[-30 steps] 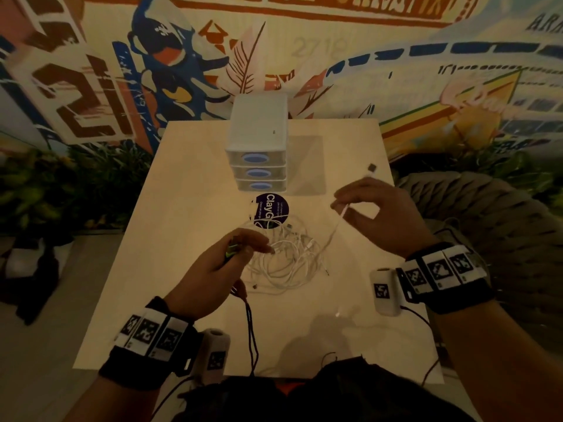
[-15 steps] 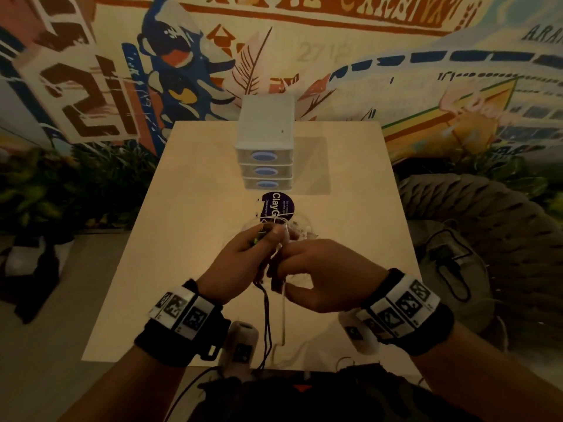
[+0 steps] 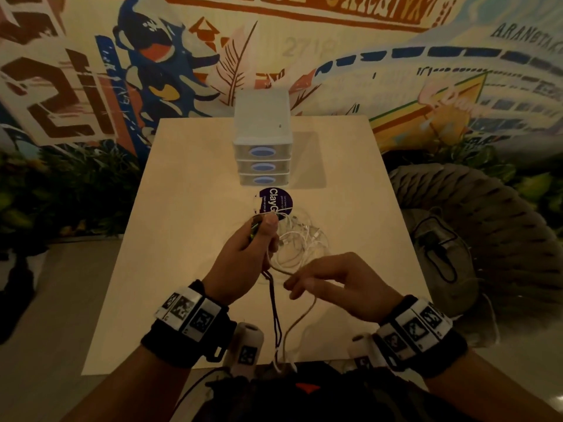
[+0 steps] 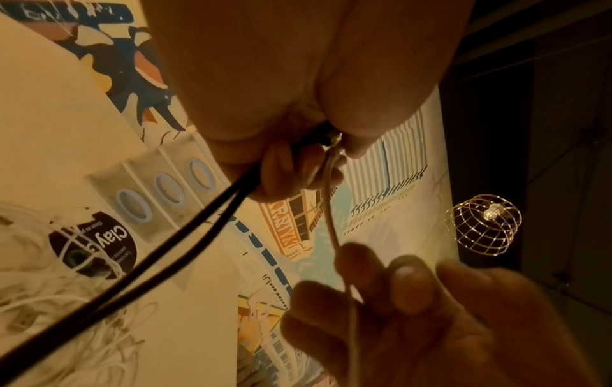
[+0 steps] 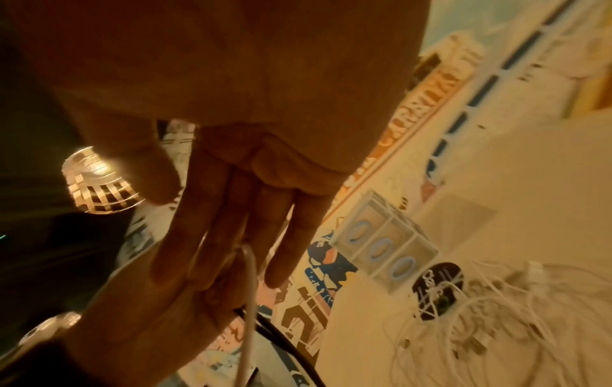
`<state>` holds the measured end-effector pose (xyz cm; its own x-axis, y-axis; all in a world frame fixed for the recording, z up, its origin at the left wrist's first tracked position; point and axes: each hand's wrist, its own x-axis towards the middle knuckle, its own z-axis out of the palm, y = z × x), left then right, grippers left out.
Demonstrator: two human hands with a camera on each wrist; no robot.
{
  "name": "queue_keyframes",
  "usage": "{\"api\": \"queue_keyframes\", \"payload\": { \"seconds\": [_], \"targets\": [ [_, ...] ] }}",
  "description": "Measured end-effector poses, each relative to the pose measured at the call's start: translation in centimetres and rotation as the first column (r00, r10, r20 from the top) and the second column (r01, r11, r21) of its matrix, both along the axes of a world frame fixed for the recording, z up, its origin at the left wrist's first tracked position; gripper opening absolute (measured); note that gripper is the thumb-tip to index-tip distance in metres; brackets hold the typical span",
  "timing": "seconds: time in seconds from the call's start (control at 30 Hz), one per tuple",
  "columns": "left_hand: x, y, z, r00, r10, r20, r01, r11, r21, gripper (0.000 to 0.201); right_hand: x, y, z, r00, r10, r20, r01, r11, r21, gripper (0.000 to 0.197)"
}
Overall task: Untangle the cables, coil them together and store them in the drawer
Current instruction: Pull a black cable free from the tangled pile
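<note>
My left hand (image 3: 254, 239) is held above the table and grips the doubled black cable (image 3: 275, 315) together with one end of a white cable (image 3: 300, 321); both hang toward the table's near edge. In the left wrist view the black cable (image 4: 132, 275) and the white cable (image 4: 331, 222) come out of the curled fingers. My right hand (image 3: 316, 281) is lower and to the right, fingers straight, with the white cable (image 5: 250, 288) running along them. A tangle of white cables (image 3: 301, 242) lies on the table beyond both hands. The white three-drawer unit (image 3: 262, 123) stands behind, all drawers closed.
A round purple sticker (image 3: 275, 202) lies between the drawer unit and the tangle. The pale table (image 3: 182, 223) has bare surface to left and right. A woven seat (image 3: 457, 214) stands off the table's right edge, and a painted wall is behind.
The right hand brought the white cable's end from the upper right to the left hand, which now holds it. The right hand has since drawn back toward me along the cable.
</note>
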<state>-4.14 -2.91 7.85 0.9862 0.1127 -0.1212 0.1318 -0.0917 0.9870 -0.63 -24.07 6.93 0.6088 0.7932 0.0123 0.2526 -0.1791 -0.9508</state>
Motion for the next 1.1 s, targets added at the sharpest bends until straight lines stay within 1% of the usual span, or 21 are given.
{"api": "queue_keyframes", "payload": {
  "seconds": [0.03, 0.13, 0.17, 0.2, 0.23, 0.27, 0.3, 0.33, 0.4, 0.47, 0.53, 0.6, 0.7, 0.77, 0.8, 0.87, 0.9, 0.93, 0.97, 1.0, 1.1],
  "targets": [
    [0.0, 0.0, -0.1, 1.000, -0.013, 0.009, 0.013, 0.999, -0.044, 0.036, -0.3, 0.3, -0.2, 0.997, -0.064, -0.045, 0.064, 0.998, 0.004, 0.007],
    [-0.1, -0.2, -0.2, 0.997, -0.072, 0.037, 0.076, 0.990, -0.122, 0.039, -0.8, 1.9, -1.7, 0.940, -0.262, -0.221, 0.249, 0.965, -0.083, 0.038],
    [-0.1, -0.3, -0.1, 0.997, -0.069, 0.044, 0.075, 0.986, -0.147, 0.040, -0.8, 2.3, -2.3, 0.913, -0.305, -0.273, 0.279, 0.952, -0.129, 0.042],
    [0.0, -0.2, -0.1, 0.998, -0.049, 0.046, 0.057, 0.981, -0.186, 0.040, -0.8, 2.5, -3.1, 0.897, -0.331, -0.294, 0.288, 0.940, -0.182, 0.040],
    [0.0, 0.0, -0.1, 0.998, -0.023, 0.052, 0.035, 0.970, -0.240, 0.039, -0.8, 2.5, -3.7, 0.893, -0.347, -0.287, 0.284, 0.928, -0.239, 0.034],
    [0.0, 0.4, -0.1, 0.998, 0.000, 0.064, 0.019, 0.956, -0.293, 0.038, -0.8, 2.4, -4.3, 0.905, -0.339, -0.258, 0.261, 0.920, -0.293, 0.024],
    [0.1, 0.9, 0.0, 0.997, 0.015, 0.075, 0.011, 0.943, -0.333, 0.037, -0.9, 2.2, -4.9, 0.931, -0.295, -0.213, 0.208, 0.912, -0.355, 0.016],
    [0.1, 1.5, 0.1, 0.997, 0.026, 0.077, 0.004, 0.932, -0.363, 0.036, -1.1, 1.9, -5.3, 0.962, -0.218, -0.164, 0.131, 0.896, -0.423, 0.016],
    [0.2, 2.6, 0.2, 0.997, 0.047, 0.063, -0.018, 0.914, -0.405, 0.034, -1.8, 1.4, -6.1, 0.992, -0.082, -0.094, 0.016, 0.831, -0.556, 0.033],
    [0.3, 3.5, 0.1, 0.997, 0.065, 0.050, -0.040, 0.918, -0.394, 0.036, -2.6, 0.7, -7.0, 0.987, -0.093, -0.134, -0.007, 0.794, -0.607, 0.040],
    [0.1, 4.0, 0.1, 0.996, 0.071, 0.055, -0.048, 0.937, -0.347, 0.039, -3.7, -0.4, -8.2, 0.966, -0.132, -0.220, -0.026, 0.803, -0.595, 0.036],
    [-0.2, 4.3, 0.0, 0.997, 0.057, 0.057, -0.034, 0.936, -0.351, 0.037, -5.0, -1.2, -9.5, 0.958, -0.148, -0.246, -0.030, 0.800, -0.599, 0.037],
    [-0.4, 4.7, 0.4, 0.998, 0.054, 0.044, -0.029, 0.893, -0.449, 0.025, -6.8, -2.3, -12.2, 0.959, -0.159, -0.236, -0.048, 0.726, -0.686, 0.047],
    [-0.4, 4.8, 0.5, 0.997, 0.062, 0.038, -0.036, 0.873, -0.487, 0.009, -7.7, -2.6, -13.6, 0.976, -0.081, -0.204, -0.098, 0.672, -0.734, 0.052],
    [-0.4, 4.8, 0.6, 0.998, 0.057, 0.036, -0.032, 0.864, -0.502, 0.005, -8.0, -2.6, -13.9, 0.980, -0.040, -0.197, -0.123, 0.655, -0.746, 0.052],
    [-0.5, 4.8, 0.6, 0.999, 0.036, 0.016, -0.022, 0.848, -0.530, 0.016, -8.3, -2.6, -14.0, 0.977, 0.005, -0.212, -0.166, 0.641, -0.750, 0.048],
    [-0.5, 4.7, 0.6, 1.000, 0.025, 0.004, -0.019, 0.840, -0.542, 0.022, -8.2, -2.6, -13.9, 0.977, 0.034, -0.212, -0.186, 0.626, -0.757, 0.041],
    [-0.5, 4.6, 0.7, 1.000, 0.014, -0.007, -0.016, 0.835, -0.550, 0.028, -8.1, -2.8, -13.9, 0.975, 0.073, -0.209, -0.209, 0.617, -0.759, 0.030],
    [-0.6, 4.5, 0.8, 1.000, 0.001, -0.012, -0.008, 0.836, -0.549, 0.032, -8.0, -2.9, -13.7, 0.973, 0.095, -0.210, -0.223, 0.620, -0.753, 0.015],
    [-0.6, 4.3, 0.9, 1.000, -0.012, -0.015, 0.002, 0.841, -0.541, 0.034, -7.8, -3.0, -13.6, 0.968, 0.114, -0.223, -0.244, 0.634, -0.734, 0.006],
    [-1.0, 3.8, 1.2, 0.998, -0.057, 0.002, 0.052, 0.893, -0.447, 0.042, -7.0, -3.0, -11.7, 0.941, 0.092, -0.327, -0.303, 0.661, -0.686, 0.033]
  ]
}}
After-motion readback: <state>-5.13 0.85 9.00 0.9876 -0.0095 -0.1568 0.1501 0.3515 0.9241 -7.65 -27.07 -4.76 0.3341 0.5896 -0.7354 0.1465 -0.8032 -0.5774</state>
